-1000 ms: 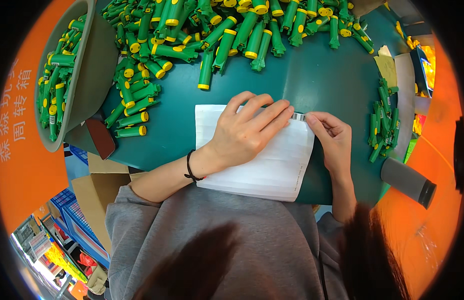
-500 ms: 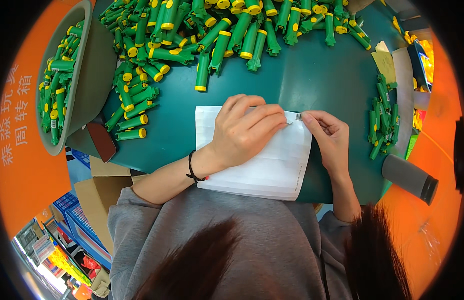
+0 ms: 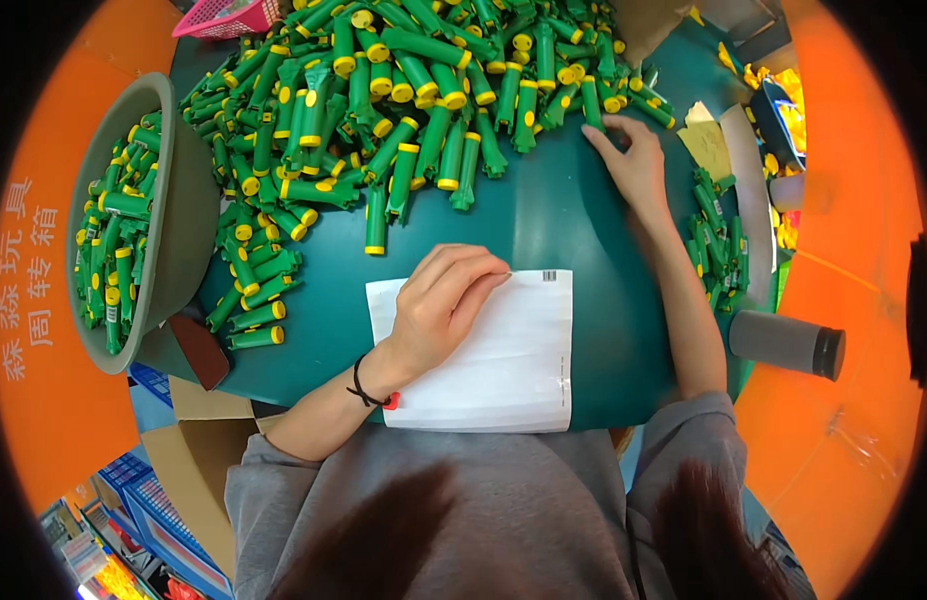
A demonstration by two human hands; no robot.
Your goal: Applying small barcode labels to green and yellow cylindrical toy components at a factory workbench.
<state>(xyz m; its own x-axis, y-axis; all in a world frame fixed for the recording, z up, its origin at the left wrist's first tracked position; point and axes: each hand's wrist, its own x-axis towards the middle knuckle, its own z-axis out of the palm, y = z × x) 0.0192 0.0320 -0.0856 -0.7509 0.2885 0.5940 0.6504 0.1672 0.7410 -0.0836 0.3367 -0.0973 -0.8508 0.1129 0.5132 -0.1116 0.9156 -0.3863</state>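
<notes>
Hands at a white sheet [image 3: 503,365] and a pile of green tubes [image 3: 423,90] on the table [image 3: 553,215].
Left hand [image 3: 438,310], fingers curled, presses the flat rectangular sheet near the table's front edge; right hand [image 3: 633,165], fingers spread, touches yellow-capped tubes at the pile's edge.

A dark-green worktable [image 3: 573,215] stands amid orange crate walls [image 3: 863,250] (cardboard boxes [image 3: 198,455] below).
</notes>
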